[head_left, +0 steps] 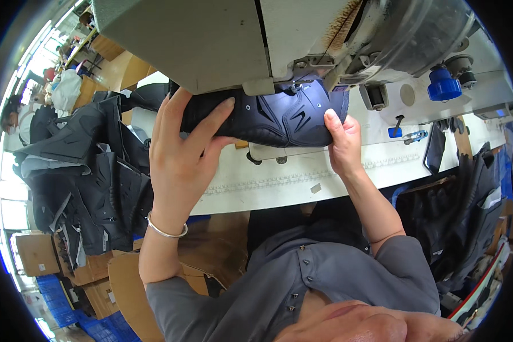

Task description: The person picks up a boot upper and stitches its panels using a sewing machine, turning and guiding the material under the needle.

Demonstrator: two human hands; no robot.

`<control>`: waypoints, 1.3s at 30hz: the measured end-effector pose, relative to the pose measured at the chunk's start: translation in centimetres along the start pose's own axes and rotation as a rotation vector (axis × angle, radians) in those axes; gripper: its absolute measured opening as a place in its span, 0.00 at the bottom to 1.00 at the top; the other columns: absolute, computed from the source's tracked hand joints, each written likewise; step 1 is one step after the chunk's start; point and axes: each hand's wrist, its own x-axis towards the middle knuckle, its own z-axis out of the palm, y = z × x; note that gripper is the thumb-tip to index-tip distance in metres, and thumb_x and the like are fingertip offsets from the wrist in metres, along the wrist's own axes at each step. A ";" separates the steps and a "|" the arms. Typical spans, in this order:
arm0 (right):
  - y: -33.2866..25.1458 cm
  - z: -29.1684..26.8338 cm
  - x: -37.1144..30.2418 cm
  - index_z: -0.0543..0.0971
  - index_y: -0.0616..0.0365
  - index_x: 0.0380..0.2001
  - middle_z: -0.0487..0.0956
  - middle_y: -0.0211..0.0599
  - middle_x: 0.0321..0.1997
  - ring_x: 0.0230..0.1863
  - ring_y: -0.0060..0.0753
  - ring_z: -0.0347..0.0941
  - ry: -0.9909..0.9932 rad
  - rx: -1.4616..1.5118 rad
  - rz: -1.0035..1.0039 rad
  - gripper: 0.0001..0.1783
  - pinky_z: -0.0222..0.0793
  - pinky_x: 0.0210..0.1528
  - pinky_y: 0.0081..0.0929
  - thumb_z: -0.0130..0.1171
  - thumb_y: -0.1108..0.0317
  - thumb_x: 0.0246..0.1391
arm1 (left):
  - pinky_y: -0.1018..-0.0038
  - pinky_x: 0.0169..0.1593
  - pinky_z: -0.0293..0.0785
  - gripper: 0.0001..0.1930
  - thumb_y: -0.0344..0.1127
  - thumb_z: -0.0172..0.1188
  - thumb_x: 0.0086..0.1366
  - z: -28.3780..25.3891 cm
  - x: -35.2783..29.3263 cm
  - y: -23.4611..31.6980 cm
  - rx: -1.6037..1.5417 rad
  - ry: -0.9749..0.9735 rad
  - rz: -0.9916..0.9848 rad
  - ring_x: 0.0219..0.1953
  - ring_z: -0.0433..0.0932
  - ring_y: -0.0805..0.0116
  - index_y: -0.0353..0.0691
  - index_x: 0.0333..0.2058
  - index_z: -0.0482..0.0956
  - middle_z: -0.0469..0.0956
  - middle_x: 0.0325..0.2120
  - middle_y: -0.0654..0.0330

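Note:
A black shoe upper [279, 121] with eyelets and a slashed emblem lies beneath the head of a white sewing machine [182, 43]. Around its left end, my left hand [185, 128] has its fingers and thumb, the fingertips partly hidden behind the material. My right hand [343, 139] pinches the right end, thumb on top and fingers underneath. A bright light falls on the upper near the needle area; the machine head hides the stitching point itself.
Several black uppers [91, 171] are heaped at the left, and more black pieces [456, 216] hang at the right. On the white table [239, 196] are a ruler strip [279, 178], a blue-handled tool [395, 130], a small blue clipper [416, 137] and a dark phone-like slab [435, 148].

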 end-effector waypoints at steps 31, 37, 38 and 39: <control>1.6 0.0 -0.9 0.76 0.61 0.26 0.73 0.19 0.27 0.28 0.10 0.62 0.000 -0.107 -0.147 0.13 0.58 0.31 0.13 0.57 0.63 0.59 | 0.68 0.39 0.71 0.24 0.34 0.72 0.33 0.2 1.4 -2.3 0.015 0.005 0.089 0.37 0.74 0.58 0.43 0.36 0.83 0.73 0.37 0.58; 1.2 0.5 -0.8 0.76 0.61 0.26 0.73 0.19 0.26 0.28 0.10 0.61 0.025 -0.097 -0.133 0.13 0.58 0.31 0.13 0.57 0.62 0.59 | 0.69 0.38 0.73 0.23 0.41 0.70 0.35 0.3 1.4 -2.8 0.049 -0.007 0.088 0.36 0.74 0.62 0.54 0.37 0.84 0.74 0.41 0.60; 1.2 0.4 -0.6 0.77 0.61 0.27 0.74 0.20 0.27 0.28 0.10 0.63 0.021 -0.080 -0.133 0.13 0.59 0.32 0.13 0.56 0.62 0.59 | 0.69 0.37 0.73 0.23 0.41 0.70 0.35 0.3 1.5 -2.7 0.053 0.004 0.095 0.35 0.75 0.62 0.54 0.37 0.84 0.74 0.40 0.61; 1.1 0.4 -0.5 0.77 0.61 0.27 0.75 0.21 0.27 0.29 0.11 0.64 0.018 -0.063 -0.133 0.13 0.60 0.33 0.13 0.56 0.63 0.59 | 0.70 0.36 0.73 0.23 0.42 0.70 0.35 0.2 1.6 -2.6 0.057 0.015 0.102 0.33 0.75 0.63 0.54 0.36 0.84 0.74 0.40 0.61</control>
